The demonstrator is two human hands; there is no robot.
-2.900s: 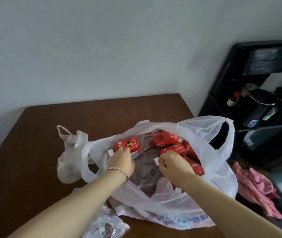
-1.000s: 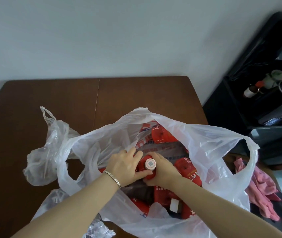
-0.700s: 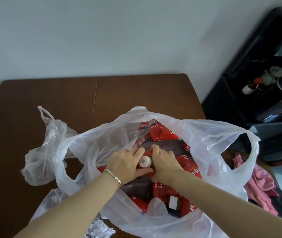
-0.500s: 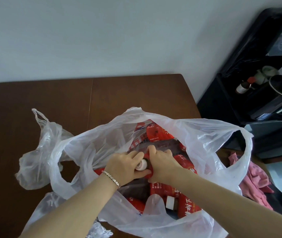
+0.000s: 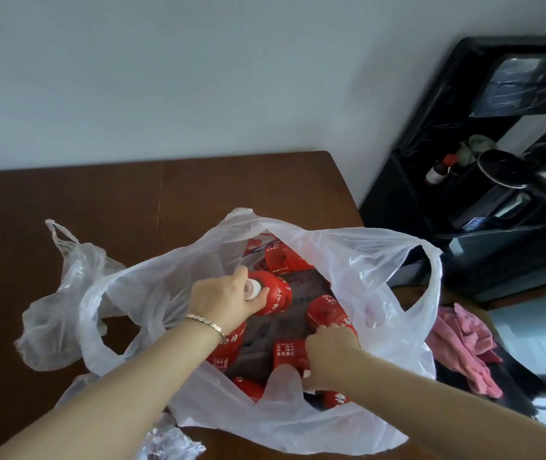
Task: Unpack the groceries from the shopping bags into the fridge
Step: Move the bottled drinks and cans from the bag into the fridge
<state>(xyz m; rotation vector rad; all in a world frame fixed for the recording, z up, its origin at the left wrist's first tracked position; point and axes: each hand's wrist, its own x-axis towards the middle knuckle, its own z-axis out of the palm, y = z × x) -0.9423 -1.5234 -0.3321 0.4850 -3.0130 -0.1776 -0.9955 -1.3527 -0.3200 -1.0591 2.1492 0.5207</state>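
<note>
Head view: your left hand (image 5: 222, 300) grips a red bottle (image 5: 273, 295) by its cap inside the shopping bag (image 5: 348, 254), and your right hand (image 5: 329, 355) curls round a second bottle (image 5: 326, 313). The cap grip may slip, and the bag film may snag.

A white plastic shopping bag (image 5: 364, 260) gapes open, stuffed with red-labelled bottles (image 5: 326, 313). The top bottle (image 5: 276, 293) lies sideways, its white cap pointing to nine o'clock.

brown wooden table (image 5: 198, 194) against a plain white wall (image 5: 165, 78), black shelf (image 5: 408, 200) off to the right with a little red-capped bottle (image 5: 439, 170) on it, crumpled pink cloth (image 5: 461, 346) nearby
</note>
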